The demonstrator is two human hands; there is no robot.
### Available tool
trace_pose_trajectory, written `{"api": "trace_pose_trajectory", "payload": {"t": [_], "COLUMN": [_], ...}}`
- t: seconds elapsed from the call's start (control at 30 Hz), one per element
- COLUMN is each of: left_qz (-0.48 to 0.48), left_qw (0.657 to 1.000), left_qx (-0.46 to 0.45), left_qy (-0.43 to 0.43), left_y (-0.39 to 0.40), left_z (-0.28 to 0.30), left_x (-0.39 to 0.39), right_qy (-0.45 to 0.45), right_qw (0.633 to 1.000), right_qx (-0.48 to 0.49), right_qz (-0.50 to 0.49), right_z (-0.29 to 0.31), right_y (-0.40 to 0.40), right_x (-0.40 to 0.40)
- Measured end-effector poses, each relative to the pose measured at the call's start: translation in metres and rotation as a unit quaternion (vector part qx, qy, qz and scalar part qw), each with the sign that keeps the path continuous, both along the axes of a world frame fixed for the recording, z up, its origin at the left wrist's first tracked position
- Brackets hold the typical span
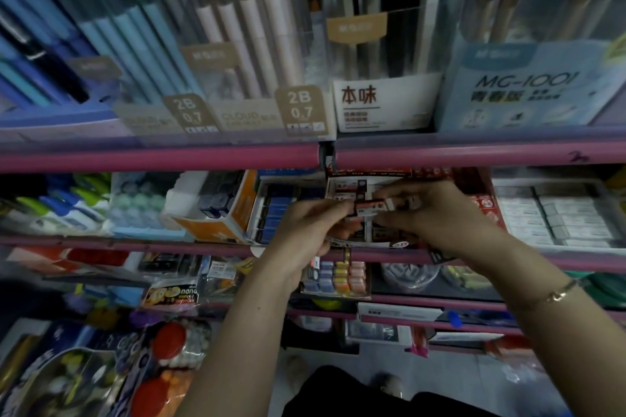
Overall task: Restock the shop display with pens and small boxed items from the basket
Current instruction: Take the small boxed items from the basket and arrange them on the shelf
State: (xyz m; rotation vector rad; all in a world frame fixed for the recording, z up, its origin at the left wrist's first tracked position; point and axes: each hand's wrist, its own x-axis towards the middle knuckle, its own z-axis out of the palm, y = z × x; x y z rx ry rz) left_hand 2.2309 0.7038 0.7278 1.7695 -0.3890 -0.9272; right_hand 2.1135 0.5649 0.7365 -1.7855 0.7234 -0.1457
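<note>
Your left hand (pixel 306 223) and your right hand (pixel 437 213) meet in front of the middle shelf, each pinching one end of a small boxed item (pixel 372 206), a red, black and white carton held level between thumb and fingertips. Your right hand appears to hold a second small pale piece (pixel 411 202) against its fingers, though blur hides what it is. A thin gold bracelet (pixel 555 294) circles your right wrist. Below your forearms, dark clothing and a pale floor show at the bottom of the view, with bagged goods, some with red round lids (pixel 169 342), stacked at lower left. Just behind the carton sits an open red and white display box (pixel 382 179) printed with the same pattern; the carton hovers over its front part. To its left stand a tray of blue and white boxes (pixel 271 210) and an orange carton (pixel 220 223) of dark items; to its right, a clear tray of grey and white boxes (pixel 555 217). One shelf down, pastel rolls (pixel 338 276) fill a small tray. A pink shelf rail (pixel 159 156) runs across above your hands. Beyond it, the upper tier holds clear compartments of pens (pixel 142 30) in blue, white and black, fronted by tags reading 2B 0.7, a white card (pixel 382 105) with Chinese characters, and a pale blue box marked MG-1001 (pixel 521 91).
</note>
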Motion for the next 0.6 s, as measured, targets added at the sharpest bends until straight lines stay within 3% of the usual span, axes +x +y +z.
{"api": "trace_pose_trajectory", "payload": {"t": [0.07, 0.17, 0.27, 0.37, 0.6], "left_qz": [-0.003, -0.034, -0.074, -0.088, -0.147], "left_qw": [1.0, 0.998, 0.993, 0.994, 0.988], "left_qx": [0.007, -0.016, -0.039, -0.009, 0.013], "left_qy": [0.011, 0.051, 0.083, 0.059, -0.036], "left_y": [-0.002, -0.002, -0.003, -0.008, -0.008], "left_z": [0.0, 0.001, 0.002, 0.002, 0.001], "left_x": [0.003, 0.008, 0.006, -0.003, -0.003], "right_qy": [0.035, 0.002, -0.057, -0.093, -0.067], "right_qw": [0.99, 0.987, 0.994, 0.984, 0.979], "right_qx": [-0.128, -0.16, 0.0, 0.134, 0.193], "right_qz": [0.045, -0.001, -0.088, -0.074, -0.015], "right_z": [-0.002, -0.006, -0.006, -0.009, -0.003], "right_y": [-0.004, -0.01, -0.007, 0.004, 0.001], "right_x": [0.0, -0.001, 0.0, 0.0, -0.006]}}
